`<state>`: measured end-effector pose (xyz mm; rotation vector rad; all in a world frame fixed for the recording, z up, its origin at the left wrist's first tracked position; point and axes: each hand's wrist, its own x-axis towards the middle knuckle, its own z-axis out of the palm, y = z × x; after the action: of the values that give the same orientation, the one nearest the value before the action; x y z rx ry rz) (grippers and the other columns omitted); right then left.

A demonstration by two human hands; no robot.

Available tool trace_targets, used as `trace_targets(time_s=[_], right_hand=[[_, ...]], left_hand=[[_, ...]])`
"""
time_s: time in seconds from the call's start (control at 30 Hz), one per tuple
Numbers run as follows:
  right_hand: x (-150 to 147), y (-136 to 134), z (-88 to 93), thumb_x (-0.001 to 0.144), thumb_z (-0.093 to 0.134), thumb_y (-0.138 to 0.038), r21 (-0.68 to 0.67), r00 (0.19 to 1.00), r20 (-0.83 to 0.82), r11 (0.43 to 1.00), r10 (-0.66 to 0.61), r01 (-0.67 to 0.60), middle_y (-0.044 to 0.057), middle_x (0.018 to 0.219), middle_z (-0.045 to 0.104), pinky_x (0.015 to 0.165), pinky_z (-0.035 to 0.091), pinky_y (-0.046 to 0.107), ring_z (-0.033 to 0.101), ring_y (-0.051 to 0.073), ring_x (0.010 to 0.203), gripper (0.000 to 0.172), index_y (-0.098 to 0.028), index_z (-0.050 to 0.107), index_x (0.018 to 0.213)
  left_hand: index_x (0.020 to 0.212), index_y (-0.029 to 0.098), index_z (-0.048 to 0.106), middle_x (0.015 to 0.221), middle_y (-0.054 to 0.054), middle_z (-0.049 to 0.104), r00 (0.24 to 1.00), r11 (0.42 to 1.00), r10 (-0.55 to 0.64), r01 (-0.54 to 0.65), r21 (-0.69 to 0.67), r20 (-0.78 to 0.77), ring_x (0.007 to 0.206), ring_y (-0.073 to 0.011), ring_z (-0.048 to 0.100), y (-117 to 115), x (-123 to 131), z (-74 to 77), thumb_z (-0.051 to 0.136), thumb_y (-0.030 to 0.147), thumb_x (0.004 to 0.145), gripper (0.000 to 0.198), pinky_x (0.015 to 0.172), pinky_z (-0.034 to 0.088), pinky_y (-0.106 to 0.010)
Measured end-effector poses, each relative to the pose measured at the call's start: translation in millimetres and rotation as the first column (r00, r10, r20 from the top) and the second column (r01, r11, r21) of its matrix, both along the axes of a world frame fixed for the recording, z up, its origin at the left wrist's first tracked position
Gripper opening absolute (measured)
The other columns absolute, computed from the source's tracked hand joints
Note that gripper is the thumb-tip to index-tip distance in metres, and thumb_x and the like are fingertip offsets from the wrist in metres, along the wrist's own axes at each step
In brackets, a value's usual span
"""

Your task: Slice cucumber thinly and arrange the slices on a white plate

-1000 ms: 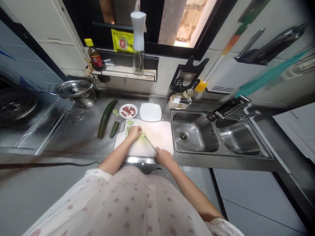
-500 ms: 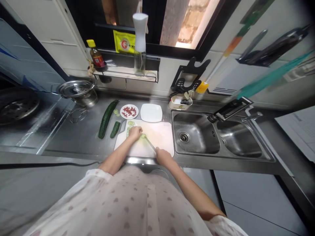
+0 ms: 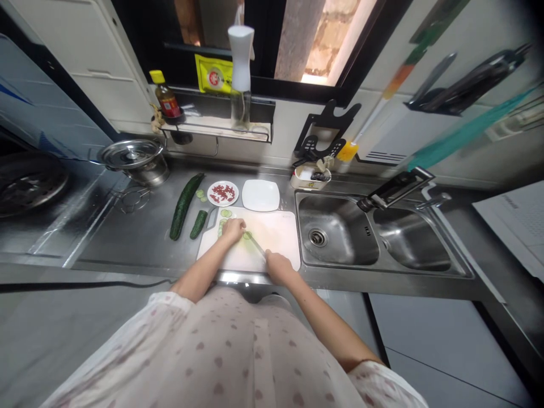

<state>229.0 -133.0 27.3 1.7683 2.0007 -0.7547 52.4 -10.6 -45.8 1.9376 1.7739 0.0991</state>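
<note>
On the white cutting board (image 3: 276, 238), my left hand (image 3: 233, 230) is closed over a piece of cucumber, mostly hidden beneath its curled fingers. My right hand (image 3: 279, 267) grips a knife (image 3: 257, 247) by its handle. The blade slants up and left, its tip end close to my left fingertips. A cut cucumber slice (image 3: 247, 235) lies at the blade. More pale green slices (image 3: 226, 213) rest at the board's upper left, some partly behind my left hand. Left of the board lie a short cucumber piece (image 3: 198, 224) and a long whole cucumber (image 3: 186, 205).
Behind the board stand a plate of red chopped bits (image 3: 223, 202) and a white square plate (image 3: 260, 207). A double sink (image 3: 340, 258) adjoins on the right. A lidded steel pot (image 3: 144, 170) stands at back left, under a shelf (image 3: 212, 126) with bottles.
My right hand has shifted slightly left and up with the knife, bringing the blade nearer my left fingertips. My left hand stays almost in place.
</note>
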Motion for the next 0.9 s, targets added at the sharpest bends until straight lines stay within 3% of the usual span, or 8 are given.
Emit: trace_targets(time_s=[0.27,0.9], right_hand=[[1.6,-0.6,2.6,0.085,0.048,-0.011,-0.010,1.000,-0.001,1.000,0.026,-0.026,0.014,0.100,0.065,0.069,0.044,0.027,0.064,0.023,0.095,0.030,-0.015,0.049,0.114],[6.0,-7.9,3.3,0.088,0.042,-0.013,-0.025,1.000,0.019,1.000,0.004,-0.003,0.015,0.101,0.065,0.070,0.044,0.029,0.064,0.023,0.095,0.027,-0.015,0.050,0.114]], left_hand=[[0.096,0.025,0.068,0.098,-0.003,0.070,1.000,1.000,0.002,-0.002,0.000,-0.011,0.098,-0.0195,0.059,0.1,-0.3,-2.3,0.062,0.024,0.075,0.022,0.083,0.042,-0.028],[0.095,0.024,0.069,0.097,-0.004,0.070,1.000,1.000,0.002,-0.002,0.002,0.005,0.098,-0.0211,0.060,-0.1,-0.3,-0.3,0.063,0.025,0.075,0.021,0.082,0.043,-0.029]])
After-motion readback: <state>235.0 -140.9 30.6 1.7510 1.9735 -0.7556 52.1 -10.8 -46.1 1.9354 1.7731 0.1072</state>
